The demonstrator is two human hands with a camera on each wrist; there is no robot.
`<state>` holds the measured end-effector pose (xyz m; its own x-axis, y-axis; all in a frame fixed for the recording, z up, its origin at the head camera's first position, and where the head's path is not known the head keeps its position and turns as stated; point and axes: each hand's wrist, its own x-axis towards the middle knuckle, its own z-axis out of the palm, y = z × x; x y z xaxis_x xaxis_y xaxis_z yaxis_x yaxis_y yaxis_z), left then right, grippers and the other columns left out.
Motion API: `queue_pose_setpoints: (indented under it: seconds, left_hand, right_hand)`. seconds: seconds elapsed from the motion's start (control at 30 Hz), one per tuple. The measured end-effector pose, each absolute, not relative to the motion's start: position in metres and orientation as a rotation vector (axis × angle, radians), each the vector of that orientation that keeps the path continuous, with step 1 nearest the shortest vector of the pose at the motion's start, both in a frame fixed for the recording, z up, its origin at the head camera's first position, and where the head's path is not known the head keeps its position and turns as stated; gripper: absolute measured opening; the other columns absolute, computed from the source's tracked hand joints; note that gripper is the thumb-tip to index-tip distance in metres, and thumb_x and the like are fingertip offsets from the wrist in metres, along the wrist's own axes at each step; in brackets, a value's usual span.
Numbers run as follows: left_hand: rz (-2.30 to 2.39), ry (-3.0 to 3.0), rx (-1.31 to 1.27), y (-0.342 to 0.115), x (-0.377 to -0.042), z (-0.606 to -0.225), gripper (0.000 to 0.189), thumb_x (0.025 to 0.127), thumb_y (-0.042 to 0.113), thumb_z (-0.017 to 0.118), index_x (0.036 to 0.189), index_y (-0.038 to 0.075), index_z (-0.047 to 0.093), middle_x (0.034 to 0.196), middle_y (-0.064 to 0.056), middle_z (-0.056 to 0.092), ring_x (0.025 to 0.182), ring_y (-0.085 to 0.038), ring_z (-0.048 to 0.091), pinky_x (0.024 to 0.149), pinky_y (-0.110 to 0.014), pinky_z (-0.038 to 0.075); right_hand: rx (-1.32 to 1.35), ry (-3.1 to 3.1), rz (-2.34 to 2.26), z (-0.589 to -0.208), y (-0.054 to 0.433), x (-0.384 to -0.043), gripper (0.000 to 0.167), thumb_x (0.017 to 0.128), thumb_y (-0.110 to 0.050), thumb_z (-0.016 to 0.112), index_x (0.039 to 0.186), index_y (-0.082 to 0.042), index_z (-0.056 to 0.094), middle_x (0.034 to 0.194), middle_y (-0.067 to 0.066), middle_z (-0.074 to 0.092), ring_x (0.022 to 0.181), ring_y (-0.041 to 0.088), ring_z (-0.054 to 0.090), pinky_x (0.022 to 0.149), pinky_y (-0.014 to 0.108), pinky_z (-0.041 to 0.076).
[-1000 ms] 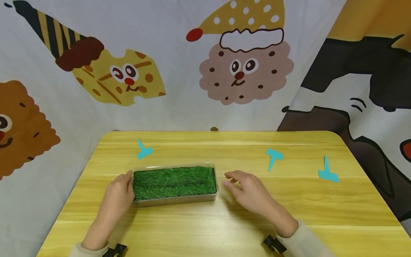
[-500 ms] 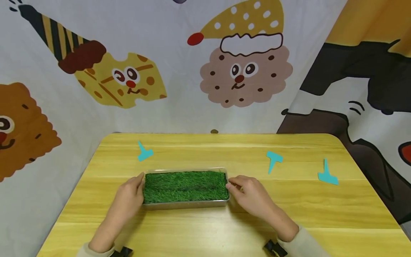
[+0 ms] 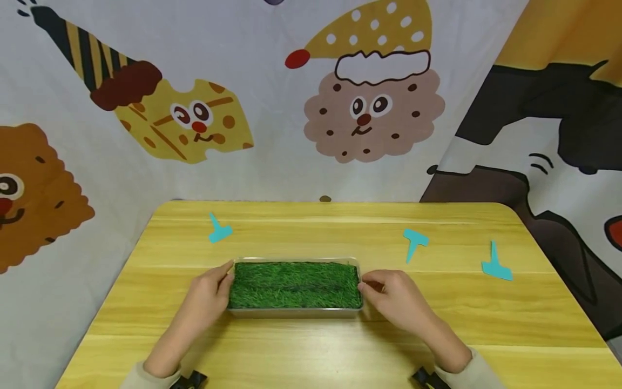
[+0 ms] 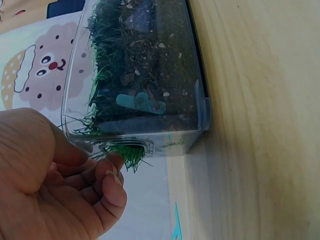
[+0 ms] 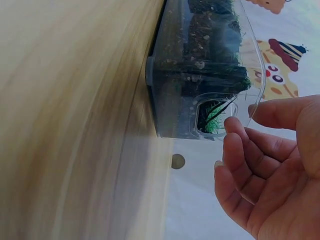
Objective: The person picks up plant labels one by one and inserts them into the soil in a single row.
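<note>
A clear plastic box (image 3: 295, 313) stands lengthwise on the table, topped by green artificial grass (image 3: 293, 285). Through its wall in the left wrist view show dark soil (image 4: 145, 55), small stones and a teal piece (image 4: 141, 103). Each end wall has a cut-out opening. My left hand (image 3: 206, 294) grips the left end, thumb by the upper rim and curled fingers at the opening, where grass blades stick out. At the opposite end my right hand (image 3: 398, 300) pinches the rim between thumb and index finger, its other fingers loosely bent outside the opening (image 5: 215, 117).
Three teal T-shaped plant labels lie on the wooden table (image 3: 316, 351): one label (image 3: 221, 229) at the back left, another label (image 3: 415, 243) at the back right, a third label (image 3: 495, 265) farther right. A cartoon-printed cloth (image 3: 277, 178) hangs behind the table's far edge.
The box has slid to the right along the table with my left hand on it. My right hand, apart from the box a second ago, has come to its right end and shifted slightly right.
</note>
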<state>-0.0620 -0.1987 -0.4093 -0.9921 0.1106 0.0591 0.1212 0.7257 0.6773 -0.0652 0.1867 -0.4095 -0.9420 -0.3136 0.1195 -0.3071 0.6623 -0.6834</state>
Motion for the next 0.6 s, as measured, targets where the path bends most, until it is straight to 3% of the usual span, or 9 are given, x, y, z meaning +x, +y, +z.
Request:
queue_pose_setpoints:
  seconds: [0.33,0.6]
  left_hand:
    - [-1.33,-2.892,-0.117,-0.19,-0.066,-0.41,0.037,0.107,0.006,0.057,0.142,-0.008,0.058,0.072,-0.002,0.054,0.054,-0.012,0.044,0.05,-0.027,0.04]
    - [-1.348,-2.844,-0.098,-0.183,-0.067,-0.413,0.016,0.103,0.006,0.065,0.112,-0.003,0.075,0.078,-0.003,0.065,0.058,-0.014,0.05,0.054,-0.026,0.043]
  right_hand:
    - [-0.446,2.811,-1.174,-0.406,0.203,-0.061,0.008,0.098,-0.012,0.073,0.1,-0.013,0.081,0.088,-0.012,0.073,0.08,0.003,0.067,0.072,0.027,0.057]
    - [-0.39,2.799,-1.159,-0.405,0.213,-0.058,0.008,0.096,-0.012,0.075,0.102,-0.012,0.081,0.09,-0.011,0.074,0.081,0.004,0.068,0.073,0.028,0.057]
